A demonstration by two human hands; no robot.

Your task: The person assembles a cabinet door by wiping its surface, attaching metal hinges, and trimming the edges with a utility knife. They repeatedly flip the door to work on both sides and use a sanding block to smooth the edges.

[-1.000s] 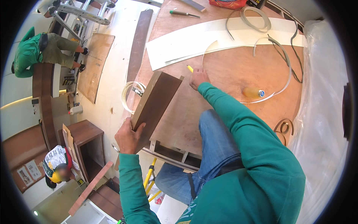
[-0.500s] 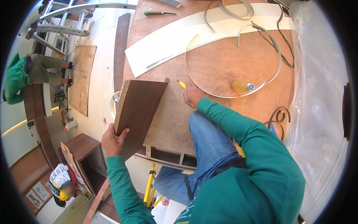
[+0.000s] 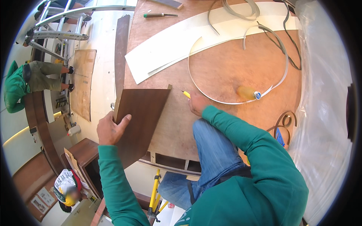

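My left hand grips the left edge of a dark brown wood-grain board, its thumb on the face and its fingers behind. The board stands tilted, partly over the work table's near left edge. A narrow lighter strip shows at its top right corner. My right hand is closed around a yellow utility knife, with its thin dark tip pointing up and left toward the board but apart from it. A pale loop of edge-banding strip lies just beyond my right hand. A squat amber bottle stands inside the loop's edge.
White sheets lie across the work table, below a green-handled screwdriver. Brown coiled strips rest at the right, by plastic sheeting. A ladder and two people are at the left.
My left hand and the board have shifted slightly left and down, and the board's face is turned more toward me. My right hand with the knife sits a little lower and farther right.
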